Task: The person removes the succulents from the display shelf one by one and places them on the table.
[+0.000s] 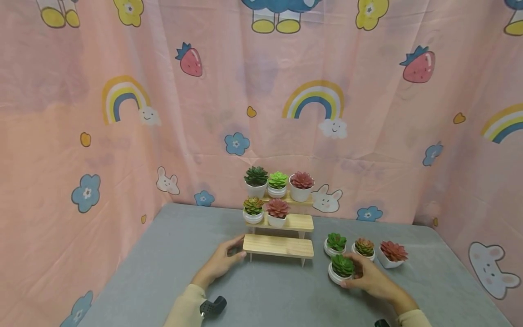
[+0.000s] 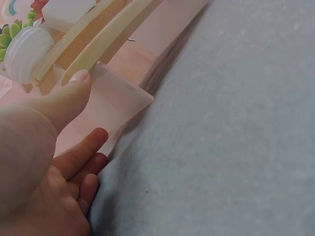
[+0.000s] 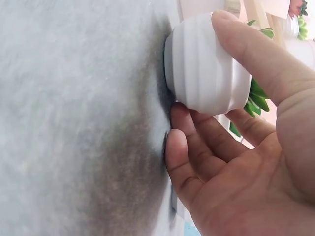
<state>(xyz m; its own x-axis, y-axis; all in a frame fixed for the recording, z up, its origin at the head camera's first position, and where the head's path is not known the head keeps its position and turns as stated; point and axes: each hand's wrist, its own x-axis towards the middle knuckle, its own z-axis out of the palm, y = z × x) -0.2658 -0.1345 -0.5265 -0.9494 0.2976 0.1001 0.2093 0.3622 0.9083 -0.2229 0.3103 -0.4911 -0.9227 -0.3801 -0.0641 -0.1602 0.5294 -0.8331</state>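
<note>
A three-tier wooden display stand (image 1: 278,246) with clear legs stands on the table. My left hand (image 1: 222,258) is at the left end of its lowest tier, thumb (image 2: 78,83) touching the board's end and the other fingers loosely extended beside the clear leg (image 2: 115,96). In my right hand (image 1: 369,277) is a green succulent (image 1: 342,265) in a ribbed white pot (image 3: 206,64), gripped between thumb and fingers, its base close to the table. Right by it are another green succulent (image 1: 336,242), an orange-green succulent (image 1: 364,247) and a red succulent (image 1: 393,251), all in white pots.
On the top tier sit a dark green succulent (image 1: 256,176), a bright green one (image 1: 278,180) and a red one (image 1: 302,180). The middle tier holds a yellow-green succulent (image 1: 253,206) and a red one (image 1: 278,209). A pink printed curtain (image 1: 229,100) hangs behind the grey table (image 1: 163,245).
</note>
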